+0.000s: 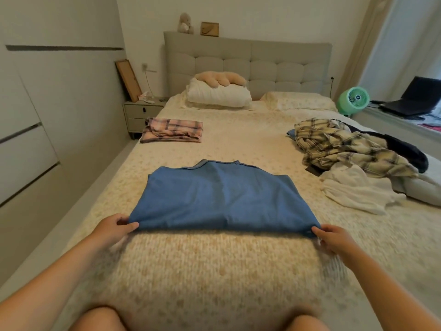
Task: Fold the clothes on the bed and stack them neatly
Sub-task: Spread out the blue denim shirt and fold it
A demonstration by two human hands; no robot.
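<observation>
No legible text on anything.

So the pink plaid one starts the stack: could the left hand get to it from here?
Probably not yet. The left hand is pinching the blue shirt's near corner, and the folded pink plaid garment lies well beyond it up the bed. Nothing blocks the way.

The scene is seen from one head-worn wide-angle camera, aimed forward and down along the cream patterned bed (238, 139) toward the grey padded headboard (248, 60).
</observation>
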